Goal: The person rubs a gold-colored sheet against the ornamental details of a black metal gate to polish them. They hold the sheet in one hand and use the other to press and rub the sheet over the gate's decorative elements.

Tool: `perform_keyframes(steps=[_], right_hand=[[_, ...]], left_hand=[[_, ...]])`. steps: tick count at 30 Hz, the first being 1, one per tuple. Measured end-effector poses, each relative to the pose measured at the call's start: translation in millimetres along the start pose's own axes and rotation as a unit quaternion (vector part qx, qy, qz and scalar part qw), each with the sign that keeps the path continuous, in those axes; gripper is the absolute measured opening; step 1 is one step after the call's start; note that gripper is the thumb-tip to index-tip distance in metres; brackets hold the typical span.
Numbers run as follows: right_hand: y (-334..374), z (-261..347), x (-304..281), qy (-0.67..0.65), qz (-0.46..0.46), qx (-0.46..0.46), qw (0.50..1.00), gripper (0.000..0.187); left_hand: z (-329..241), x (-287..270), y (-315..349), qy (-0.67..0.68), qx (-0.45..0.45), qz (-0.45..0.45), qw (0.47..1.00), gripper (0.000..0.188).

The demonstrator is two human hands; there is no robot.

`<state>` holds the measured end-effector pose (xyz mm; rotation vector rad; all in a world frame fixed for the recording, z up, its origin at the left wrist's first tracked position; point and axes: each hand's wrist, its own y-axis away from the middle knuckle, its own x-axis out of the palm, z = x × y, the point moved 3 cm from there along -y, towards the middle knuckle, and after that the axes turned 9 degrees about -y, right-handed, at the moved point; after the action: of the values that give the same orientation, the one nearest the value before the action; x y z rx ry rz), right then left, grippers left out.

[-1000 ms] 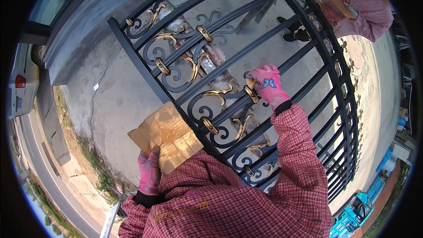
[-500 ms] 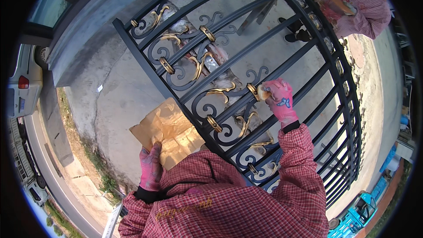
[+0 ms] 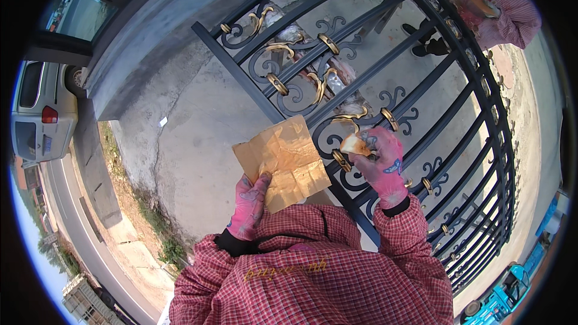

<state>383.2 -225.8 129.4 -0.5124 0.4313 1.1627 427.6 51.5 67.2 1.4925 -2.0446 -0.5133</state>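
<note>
My left hand [image 3: 248,207], in a pink glove, grips the lower edge of a creased brown cardboard sheet [image 3: 283,150] smeared with shiny gold paint. My right hand [image 3: 384,165], gloved the same way, pinches a small whitish sponge [image 3: 353,144] stained golden brown. Beneath that hand lies a black metal railing panel [image 3: 241,82] with curled scrolls and gold-coloured leaves. One gold collar [image 3: 342,160] on a bar is right beside the sponge; whether they touch I cannot tell. Another gold collar [image 3: 389,119] sits just beyond my right hand.
A co-worker [image 3: 503,12] in a checked top stands past the railing's far right, holding a brown sheet [image 3: 478,1]. Wrapped material [image 3: 346,75] lies under the bars. A silver van [image 3: 45,111] is at the left, a blue vehicle [image 3: 503,295] at the lower right.
My right hand has drawn the sponge back from a collar farther along the bar, toward me and the cardboard. The whole view has shifted; the left hand still holds the sheet.
</note>
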Motion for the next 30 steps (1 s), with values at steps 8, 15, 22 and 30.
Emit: perform_keyframes(steps=[8,15,22,30], right_hand=[[-8.9,75.0,125.5,0.14,0.052,-0.055,0.987,0.037],[-18.2,96.6,164.8,0.161,0.064,-0.02,0.985,0.036],[-31.6,25.7,96.8,0.118,-0.177,0.141,0.967,0.04],[-104.5,-71.1,77.8,0.205,-0.166,0.077,0.962,0.038]], left_hand=[[-28.9,-61.0,-29.1,-0.015,-0.046,0.079,0.996,0.028],[-33.8,-119.8,-61.1,-0.068,-0.023,0.143,0.987,0.029],[-70.7,-138.5,-93.4,-0.055,-0.029,0.112,0.992,0.028],[-110.4,-153.0,-127.6,-0.074,-0.009,0.023,0.997,0.033]])
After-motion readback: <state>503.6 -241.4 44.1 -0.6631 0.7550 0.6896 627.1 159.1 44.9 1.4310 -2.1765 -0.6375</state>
